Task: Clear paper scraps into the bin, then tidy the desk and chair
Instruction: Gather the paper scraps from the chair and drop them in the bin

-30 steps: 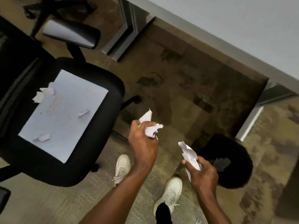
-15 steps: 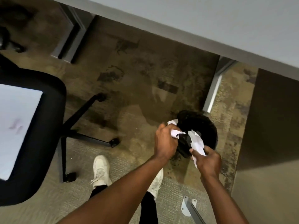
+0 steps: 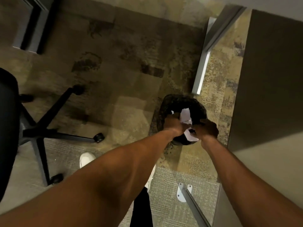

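Note:
A black mesh bin (image 3: 165, 105) stands on the carpet beside a desk leg. Both my hands are stretched down over its mouth, close together. My left hand (image 3: 174, 124) is closed around white paper scraps (image 3: 185, 115) that stick up above the fingers. My right hand (image 3: 207, 129) grips more white paper scraps (image 3: 191, 136) that hang below it, over the bin's near side. Whether any scrap is loose in the bin I cannot tell. The black office chair (image 3: 7, 115) is at the left edge; only its seat rim and wheeled base show.
A grey metal desk leg (image 3: 202, 71) rises just behind the bin. A tall grey panel (image 3: 268, 79) fills the right side. The chair's base arm and castor (image 3: 99, 137) reach toward my feet. A metal floor bracket (image 3: 183, 192) lies near my right arm.
My view has swung right and down, so the chair seat and its sheet have left the frame. Both hands have moved forward and lower, from beside the bin to over its mouth.

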`<state>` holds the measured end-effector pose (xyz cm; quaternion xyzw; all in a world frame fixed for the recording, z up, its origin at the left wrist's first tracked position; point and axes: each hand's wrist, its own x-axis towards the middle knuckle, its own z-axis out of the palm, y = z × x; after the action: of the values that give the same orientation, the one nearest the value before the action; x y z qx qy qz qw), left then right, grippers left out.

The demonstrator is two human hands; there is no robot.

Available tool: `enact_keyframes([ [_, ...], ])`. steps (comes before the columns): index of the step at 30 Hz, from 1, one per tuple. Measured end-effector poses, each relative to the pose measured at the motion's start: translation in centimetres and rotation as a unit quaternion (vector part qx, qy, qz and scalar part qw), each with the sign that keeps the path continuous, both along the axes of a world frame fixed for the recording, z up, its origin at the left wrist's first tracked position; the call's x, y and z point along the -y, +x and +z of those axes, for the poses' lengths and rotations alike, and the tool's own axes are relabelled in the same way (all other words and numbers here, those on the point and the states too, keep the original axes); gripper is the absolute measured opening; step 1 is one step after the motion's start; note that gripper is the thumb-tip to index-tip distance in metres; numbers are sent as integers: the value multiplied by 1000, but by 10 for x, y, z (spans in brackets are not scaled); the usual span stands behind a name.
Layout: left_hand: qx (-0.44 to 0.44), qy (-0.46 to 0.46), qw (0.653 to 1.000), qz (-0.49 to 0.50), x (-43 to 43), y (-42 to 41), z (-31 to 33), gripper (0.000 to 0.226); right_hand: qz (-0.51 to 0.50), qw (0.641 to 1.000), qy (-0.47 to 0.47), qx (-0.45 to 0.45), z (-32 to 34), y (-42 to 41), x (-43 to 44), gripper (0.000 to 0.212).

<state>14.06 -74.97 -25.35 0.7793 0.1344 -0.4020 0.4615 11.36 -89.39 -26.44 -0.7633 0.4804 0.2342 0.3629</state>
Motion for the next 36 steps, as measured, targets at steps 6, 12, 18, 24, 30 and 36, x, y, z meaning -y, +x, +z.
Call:
enact_keyframes([
  [6, -60, -66, 994, -62, -12, -2, -12, 103, -72, 996, 11, 43, -7, -7, 0, 53],
  [12, -61, -110, 990, -70, -44, -25, -7, 98, 38, 997, -59, 42, 6, -25, -25, 28],
  [18, -49, -65, 995, -59, -90, -51, -1, 62, 56, 991, -28, 115, 18, -22, -69, 40],
  [24, 45, 18, 999, -3, -150, -58, 26, 23, 12, 981, 47, 190, 42, 8, -136, 47],
  [30, 85, 51, 991, 95, -231, -49, 70, 19, 147, 964, 55, 213, 77, 38, -228, 40],
  [36, 116, 109, 967, 200, -345, -48, 116, 17, 242, 930, 109, 254, 111, 61, -326, 32],
])
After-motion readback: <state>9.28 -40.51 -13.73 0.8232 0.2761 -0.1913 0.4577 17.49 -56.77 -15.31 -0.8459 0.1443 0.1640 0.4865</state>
